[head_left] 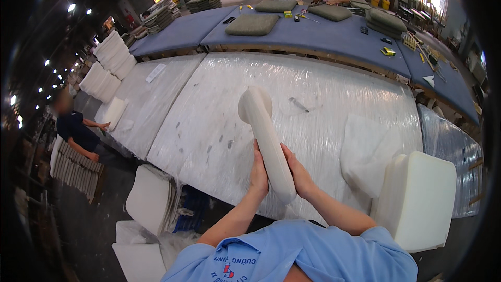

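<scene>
Between my two hands is a cream padded piece, apparently a cushion (271,146), standing on its narrow edge above the plastic-wrapped table (209,115). Its far end shows a rounded, wider part; most of its broad sides are hidden from this angle. My left hand (259,171) presses against its left side, fingers pointing away from me. Against the right side lies my right hand (298,171), so the cushion is gripped between both palms near its close end.
A stack of white foam pads (417,198) stands at right beside a thin white sheet (368,151). More pads (148,198) are piled at lower left. Behind runs a blue padded table (323,31) with green cushions (252,24) and tools. Co-workers (78,130) stand left and far back.
</scene>
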{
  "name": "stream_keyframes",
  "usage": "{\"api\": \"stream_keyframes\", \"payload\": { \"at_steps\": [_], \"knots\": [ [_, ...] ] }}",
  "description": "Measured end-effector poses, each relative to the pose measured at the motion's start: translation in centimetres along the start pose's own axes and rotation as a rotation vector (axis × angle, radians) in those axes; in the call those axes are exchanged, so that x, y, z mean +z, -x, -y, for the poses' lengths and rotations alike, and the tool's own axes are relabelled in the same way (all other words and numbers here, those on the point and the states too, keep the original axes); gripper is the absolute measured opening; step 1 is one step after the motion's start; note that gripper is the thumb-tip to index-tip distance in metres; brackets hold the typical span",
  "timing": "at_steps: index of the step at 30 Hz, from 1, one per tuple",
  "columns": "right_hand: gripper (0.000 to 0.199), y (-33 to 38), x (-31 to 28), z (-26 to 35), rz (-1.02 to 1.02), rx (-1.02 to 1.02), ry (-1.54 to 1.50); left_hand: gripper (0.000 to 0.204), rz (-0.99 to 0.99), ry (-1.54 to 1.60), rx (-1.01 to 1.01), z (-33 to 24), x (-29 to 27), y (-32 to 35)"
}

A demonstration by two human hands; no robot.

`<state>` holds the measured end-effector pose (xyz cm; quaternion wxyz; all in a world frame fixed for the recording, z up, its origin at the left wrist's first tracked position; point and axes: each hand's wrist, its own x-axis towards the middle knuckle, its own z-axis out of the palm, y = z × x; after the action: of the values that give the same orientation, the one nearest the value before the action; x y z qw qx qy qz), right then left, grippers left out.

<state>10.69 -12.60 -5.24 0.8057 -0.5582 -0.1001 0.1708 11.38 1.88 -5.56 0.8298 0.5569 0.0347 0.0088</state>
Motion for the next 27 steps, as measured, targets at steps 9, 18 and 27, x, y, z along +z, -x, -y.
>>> {"api": "stream_keyframes", "payload": {
  "at_steps": [9, 18, 27],
  "knots": [
    [0.075, 4.2, 4.2, -1.5, -0.112, -0.090, 0.112, 0.075, 0.063, -0.066, 0.028, -1.6, -1.0, 5.2],
    [0.072, -4.9, 1.5, -3.3, -0.197, -0.128, 0.153, 0.080, 0.127, -0.237, -0.009, -4.0, -1.9, 0.9],
    [0.080, -19.8, -3.6, 1.3, -0.421, 0.090, 0.220, 0.094, 0.088, -0.202, -0.262, -6.1, -3.1, -13.8]
  ]
}}
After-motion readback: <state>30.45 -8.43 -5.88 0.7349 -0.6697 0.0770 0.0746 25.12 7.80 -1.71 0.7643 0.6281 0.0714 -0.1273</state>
